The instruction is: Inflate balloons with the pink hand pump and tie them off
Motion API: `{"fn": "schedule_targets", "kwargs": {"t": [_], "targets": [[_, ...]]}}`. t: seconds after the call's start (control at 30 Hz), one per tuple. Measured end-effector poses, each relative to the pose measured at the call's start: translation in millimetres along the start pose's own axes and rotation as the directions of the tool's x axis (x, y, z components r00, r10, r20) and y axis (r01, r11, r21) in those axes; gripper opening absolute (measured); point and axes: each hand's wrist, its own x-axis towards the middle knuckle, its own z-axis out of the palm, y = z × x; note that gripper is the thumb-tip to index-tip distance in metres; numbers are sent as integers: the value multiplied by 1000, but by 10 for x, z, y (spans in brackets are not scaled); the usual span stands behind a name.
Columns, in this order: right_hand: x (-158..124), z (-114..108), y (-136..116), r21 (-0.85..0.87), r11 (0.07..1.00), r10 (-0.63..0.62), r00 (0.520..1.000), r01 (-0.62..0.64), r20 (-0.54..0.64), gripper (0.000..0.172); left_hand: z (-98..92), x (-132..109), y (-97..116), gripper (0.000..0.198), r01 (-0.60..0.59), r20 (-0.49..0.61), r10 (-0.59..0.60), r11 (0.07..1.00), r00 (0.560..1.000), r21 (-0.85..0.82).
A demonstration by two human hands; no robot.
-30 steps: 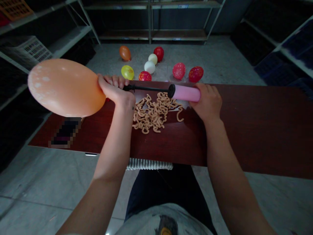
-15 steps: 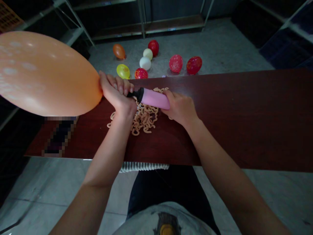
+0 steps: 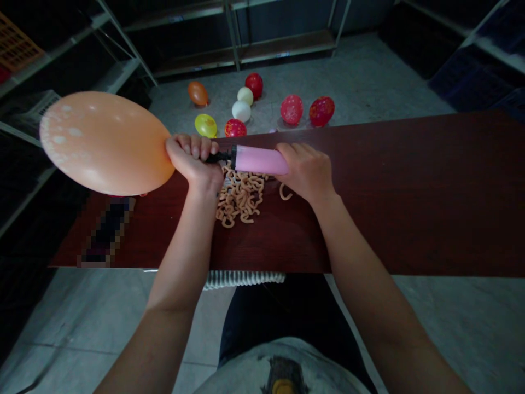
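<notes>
A pink hand balloon pump (image 3: 261, 160) is held nearly level above the table between my two hands. My right hand (image 3: 307, 168) is closed around the right end of its pink barrel. My left hand (image 3: 194, 157) is wrapped round the black end of the pump, part of whose black rod (image 3: 218, 157) shows beside the fingers. At that hand's thumb side, a big inflated orange balloon (image 3: 109, 143) with white prints points to the left. Its neck is hidden in my grip. Below the pump lies a pile of curly beige strands (image 3: 241, 200), perhaps uninflated balloons.
The dark red-brown table (image 3: 410, 191) spans the view. A pixelated dark object (image 3: 107, 230) lies at its left. Inflated balloons, including a yellow balloon (image 3: 205, 126) and a red balloon (image 3: 322, 111), rest on the floor beyond. Metal shelves (image 3: 287, 48) stand behind.
The orange balloon appears smaller and farther right, now wholly in view. The pump has turned closer to level. Both hands keep their grip, and the view has shifted a little.
</notes>
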Motion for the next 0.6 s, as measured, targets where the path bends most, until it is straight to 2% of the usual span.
{"fn": "schedule_targets", "kwargs": {"t": [0.1,0.23,0.4,0.6], "targets": [[-1,14,52,-33,999,22,1000,-23,-21,33,-18,40,31,51,-60,-7,61,997,998,51],[-11,32,175,-85,995,49,998,-52,-44,30,-89,140,41,50,-62,-63,64,998,996,29],[-24,60,360,-138,984,98,991,-110,-86,30,-184,251,48,49,-44,14,44,999,999,23],[-62,78,506,-153,967,177,970,-203,-166,34,-208,304,57,51,-59,-99,60,998,993,21]]}}
